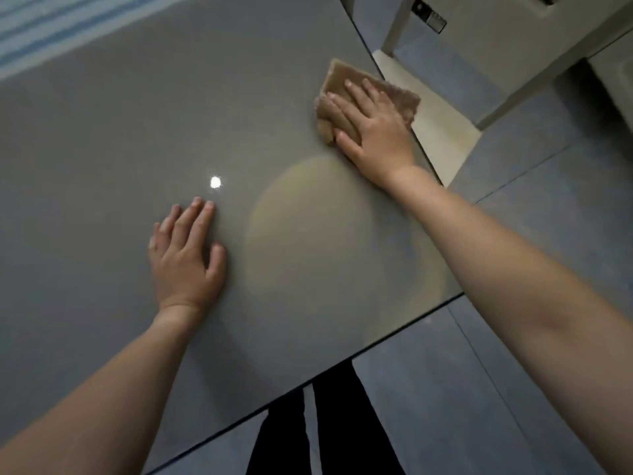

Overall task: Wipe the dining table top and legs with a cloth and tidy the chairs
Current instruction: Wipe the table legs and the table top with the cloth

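The glossy grey dining table top point(120, 114) fills most of the head view. A beige cloth point(394, 94) lies near the table's right edge. My right hand point(373, 128) presses flat on the cloth with straight, spread fingers. My left hand point(186, 250) rests flat on the bare table top lower left, fingers straight, holding nothing. A pale chair point(445, 135) stands just beyond the right edge, its seat partly under the table and its legs reaching up to the top right.
The table's near edge runs diagonally across the bottom, with my dark trouser legs point(339, 423) below it. Grey floor tiles point(548, 269) lie to the right. A striped blue and white surface point(44, 25) shows at the top left. A bright light reflection point(215, 182) sits near my left fingertips.
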